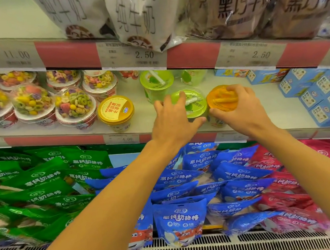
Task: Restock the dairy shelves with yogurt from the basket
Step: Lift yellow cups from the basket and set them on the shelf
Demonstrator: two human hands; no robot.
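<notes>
Dairy shelf [272, 109], chilled case. Left hand [172, 119] clasping green cup [196, 108] by lid, right hand [239, 111] gripping orange cup [222, 99] from above, both near front edge, probably to line up facings. Yellow cup [116, 112] left; pouches [180, 224] below. Basket unseen.

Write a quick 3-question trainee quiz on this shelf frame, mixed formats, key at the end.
1. True or false: the right hand grips the orange-lidded cup from above.
2. Which cup does the left hand hold? A) yellow-lidded cup B) green-lidded cup C) cereal-topped cup
3. Fill in: the yellow-lidded cup stands to the ___ of the green-lidded cup held by the left hand.

Key: 1 true; 2 B; 3 left.
</notes>
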